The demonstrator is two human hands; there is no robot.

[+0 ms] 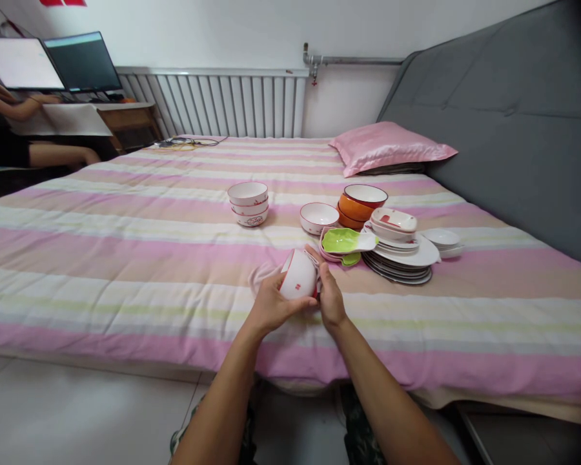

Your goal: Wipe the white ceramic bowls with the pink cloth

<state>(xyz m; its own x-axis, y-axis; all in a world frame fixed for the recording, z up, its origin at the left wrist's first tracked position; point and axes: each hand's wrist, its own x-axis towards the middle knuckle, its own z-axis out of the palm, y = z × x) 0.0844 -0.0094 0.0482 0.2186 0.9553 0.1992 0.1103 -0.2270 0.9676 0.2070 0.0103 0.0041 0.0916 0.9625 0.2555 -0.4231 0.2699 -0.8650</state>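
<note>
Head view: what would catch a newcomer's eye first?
The white bowl tilted between the left hand and right hand, over the striped bed, would likely draw it first. Next comes the bright green dish to its right, then the glossy pink pillow by the grey headboard.

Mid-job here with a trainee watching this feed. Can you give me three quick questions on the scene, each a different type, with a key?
1. Multiple choice: how is the white bowl at the left hand placed?
A) Upright, standing with no hand on it
B) Tilted, its outside with a red mark facing the camera
C) Nested inside another bowl

2. True or false: from the camera's view, the pink pillow lies farther off than the orange bowls.

3. Fill in the number: the stack of white bowls standing apart on the left holds ___ bowls.

Key: 1. B; 2. True; 3. Three.
</note>
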